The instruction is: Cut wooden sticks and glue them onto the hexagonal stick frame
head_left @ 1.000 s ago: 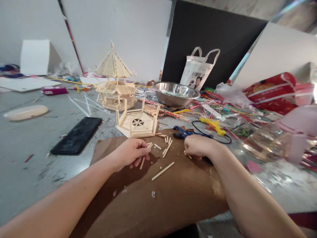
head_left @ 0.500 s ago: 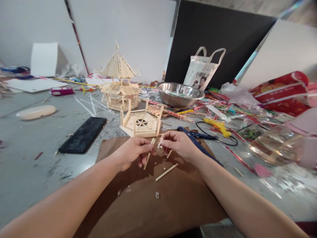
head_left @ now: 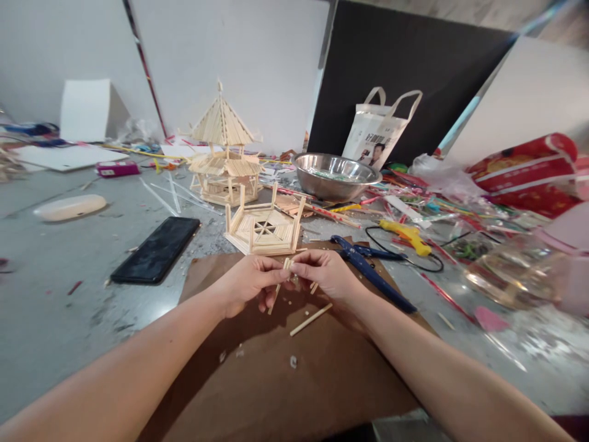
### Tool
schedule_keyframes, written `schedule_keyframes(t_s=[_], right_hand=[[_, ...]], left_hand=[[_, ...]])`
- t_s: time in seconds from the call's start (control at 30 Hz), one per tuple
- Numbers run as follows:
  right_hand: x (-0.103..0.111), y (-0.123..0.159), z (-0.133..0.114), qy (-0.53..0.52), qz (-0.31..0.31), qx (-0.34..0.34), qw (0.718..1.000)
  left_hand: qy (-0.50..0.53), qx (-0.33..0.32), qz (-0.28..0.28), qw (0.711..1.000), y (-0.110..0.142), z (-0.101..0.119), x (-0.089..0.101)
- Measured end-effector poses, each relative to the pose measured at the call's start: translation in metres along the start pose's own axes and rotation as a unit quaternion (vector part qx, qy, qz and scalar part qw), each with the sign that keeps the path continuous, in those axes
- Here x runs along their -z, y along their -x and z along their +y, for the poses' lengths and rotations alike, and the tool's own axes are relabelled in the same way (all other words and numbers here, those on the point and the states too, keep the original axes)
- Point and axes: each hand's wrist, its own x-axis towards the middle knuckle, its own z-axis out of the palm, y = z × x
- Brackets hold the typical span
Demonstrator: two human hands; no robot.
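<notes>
My left hand [head_left: 257, 279] pinches a thin wooden stick [head_left: 275, 299] that slants down between thumb and fingers. Against its top end, my right hand [head_left: 324, 273] holds a short wooden piece, mostly covered by the fingertips. Both hands meet above a brown board [head_left: 276, 380], where a loose stick [head_left: 311, 319] and small crumbs lie. Just beyond the hands stands a six-sided stick base [head_left: 276, 236] with upright posts. Behind that rises a two-tiered stick pavilion [head_left: 223, 135].
Left of the board lies a black phone [head_left: 156, 250]. Blue-handled pliers [head_left: 372, 273] and a yellow glue gun [head_left: 407, 234] lie to the right. A steel bowl [head_left: 338, 184] and a white bag [head_left: 375, 138] stand behind. A bottle [head_left: 515, 273] is at right.
My right hand has moved left and brought its short piece up to the top of the stick in my left hand. The view has shifted slightly.
</notes>
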Motion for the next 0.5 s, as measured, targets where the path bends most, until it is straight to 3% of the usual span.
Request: schedule_keyframes(t_s=[0.17, 0.33, 0.5], right_hand=[[0.0016, 0.0042, 0.0008, 0.098, -0.007, 0.082, 0.992], [0.002, 0.0087, 0.0037, 0.306, -0.026, 0.193, 0.932], [0.0001, 0.01, 0.0057, 0.346, -0.01, 0.212, 0.914]], left_hand=[[0.022, 0.001, 0.01, 1.0, 0.0006, 0.0007, -0.0021], [0.053, 0.003, 0.026, 0.998, -0.0016, -0.0032, -0.0013], [0.039, -0.002, 0.027, 0.999, -0.0016, -0.0028, -0.0009]])
